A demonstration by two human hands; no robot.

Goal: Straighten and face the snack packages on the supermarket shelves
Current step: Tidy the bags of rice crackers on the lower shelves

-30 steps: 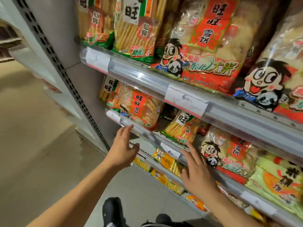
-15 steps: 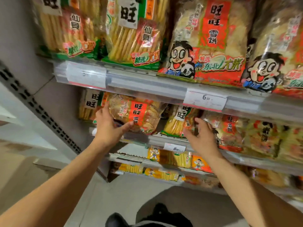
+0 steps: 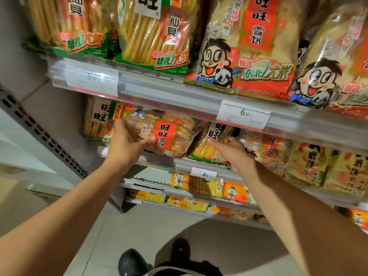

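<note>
Left hand (image 3: pixel 124 145) grips the clear red-labelled rice-cracker bag (image 3: pixel 167 134) by its left edge on the middle grey metal shelf (image 3: pixel 179 162); right hand (image 3: pixel 234 154) hovers alongside, fingers relaxed, holding nothing.

The top shelf (image 3: pixel 179 92), above the fingers (image 3: pixel 119 126), carries green-trimmed stick-cracker bags (image 3: pixel 151 34) and red rice-cracker bags (image 3: pixel 245 50), with price tags 5.50 (image 3: pixel 92 77) and 6.50 (image 3: pixel 244 114) on its rail. On the middle shelf (image 3: pixel 199 166), at finger level, stand a red-label cracker bag (image 3: pixel 169 132) between the fingers of both hands, a stick bag (image 3: pixel 99 118) left of them, and yellow bags (image 3: pixel 310 162) well to the right. Below the fingers, lower shelves (image 3: pixel 151 186) hold small orange packs (image 3: pixel 233 191).
</note>
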